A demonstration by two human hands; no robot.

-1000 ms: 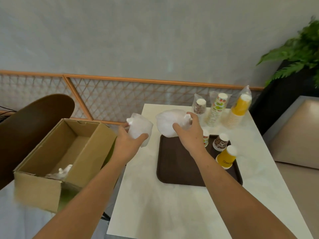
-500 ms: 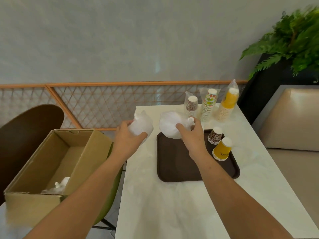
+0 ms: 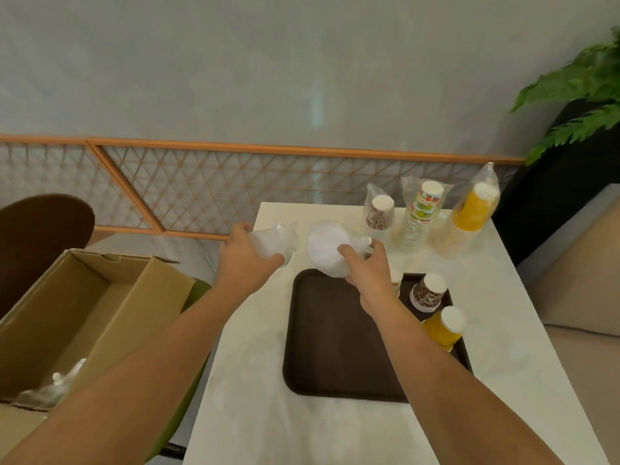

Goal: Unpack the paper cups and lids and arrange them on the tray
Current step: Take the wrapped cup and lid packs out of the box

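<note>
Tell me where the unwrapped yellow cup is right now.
In the head view, the yellow cup stands at the right edge of the brown tray, just nearer than the leopard-print cup.

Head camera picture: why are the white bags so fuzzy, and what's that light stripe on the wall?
In the head view the left bag and right bag, gripped by the left hand and right hand, are washed-out white, so their folds barely show; in the same view the pale stripe on the wall looks like softly reflected light, not a mark.
</note>
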